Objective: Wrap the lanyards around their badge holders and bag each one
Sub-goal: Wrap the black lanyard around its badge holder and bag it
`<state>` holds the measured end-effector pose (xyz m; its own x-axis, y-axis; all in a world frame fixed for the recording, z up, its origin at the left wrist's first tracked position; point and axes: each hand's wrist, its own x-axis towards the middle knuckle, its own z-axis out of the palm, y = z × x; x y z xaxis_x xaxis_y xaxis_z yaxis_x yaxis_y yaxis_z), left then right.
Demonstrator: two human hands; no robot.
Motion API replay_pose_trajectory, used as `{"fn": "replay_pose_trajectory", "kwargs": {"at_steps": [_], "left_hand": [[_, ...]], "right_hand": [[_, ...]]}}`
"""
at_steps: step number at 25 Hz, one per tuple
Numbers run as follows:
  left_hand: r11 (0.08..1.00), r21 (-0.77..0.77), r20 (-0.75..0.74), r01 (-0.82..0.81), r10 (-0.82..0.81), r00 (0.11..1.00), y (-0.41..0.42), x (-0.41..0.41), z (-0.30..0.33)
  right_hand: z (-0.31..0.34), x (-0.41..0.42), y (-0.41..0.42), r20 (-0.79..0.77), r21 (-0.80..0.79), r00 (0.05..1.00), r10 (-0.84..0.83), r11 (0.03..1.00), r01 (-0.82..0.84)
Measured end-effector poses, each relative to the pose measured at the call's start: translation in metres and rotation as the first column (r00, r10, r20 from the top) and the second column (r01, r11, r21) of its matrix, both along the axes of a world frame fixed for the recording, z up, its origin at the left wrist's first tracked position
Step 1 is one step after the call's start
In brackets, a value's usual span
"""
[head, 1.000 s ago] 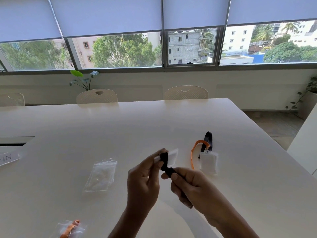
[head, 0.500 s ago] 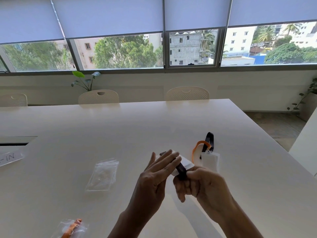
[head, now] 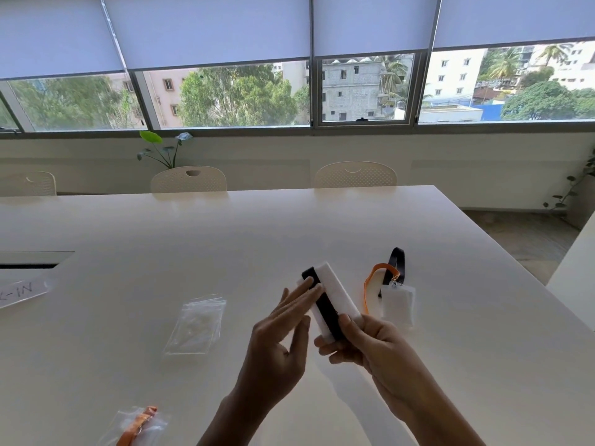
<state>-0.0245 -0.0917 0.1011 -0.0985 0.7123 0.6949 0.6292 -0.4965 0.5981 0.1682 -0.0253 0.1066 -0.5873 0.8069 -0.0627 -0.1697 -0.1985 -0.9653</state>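
My right hand [head: 370, 349] grips the near end of a white badge holder [head: 338, 294] with a black lanyard [head: 325, 307] wound lengthwise around it, held above the table. My left hand [head: 283, 333] has its fingers stretched flat, the fingertips pressing the black band near the holder's far end. On the table to the right lie further badge holders [head: 397, 304] with an orange lanyard [head: 370, 281] and a black lanyard [head: 396, 259]. An empty clear bag [head: 196, 323] lies to the left. A bagged orange lanyard [head: 138, 426] sits at the near left.
The large white table [head: 289, 226] has a cable slot [head: 32, 262] and a paper label [head: 19, 291] at the left. Chairs [head: 190, 180] stand along the far side, under the windows. The table's right edge drops to the floor.
The wrapped holder has been turned and raised so its flat face shows. My left hand went from pinching it to lying flat against the band.
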Motion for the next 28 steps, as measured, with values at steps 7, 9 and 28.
{"fn": "replay_pose_trajectory", "kwargs": {"at_steps": [7, 9, 28], "left_hand": [[0.821, -0.286, 0.052, -0.494, 0.528, 0.847, 0.031, -0.091, -0.030], [0.683, -0.399, -0.103, -0.612, 0.630, 0.770, 0.041, -0.122, -0.044], [0.140, -0.647, -0.461, -0.750, 0.712, 0.530, 0.054, -0.195, -0.094]], "right_hand": [[-0.009, 0.000, -0.003, 0.139, 0.090, 0.985, -0.098, 0.992, 0.086], [-0.010, 0.001, -0.003, 0.144, 0.096, 0.985, -0.093, 0.992, 0.080], [-0.018, 0.003, 0.011, 0.145, 0.112, 0.985, -0.095, 0.991, 0.079]]}}
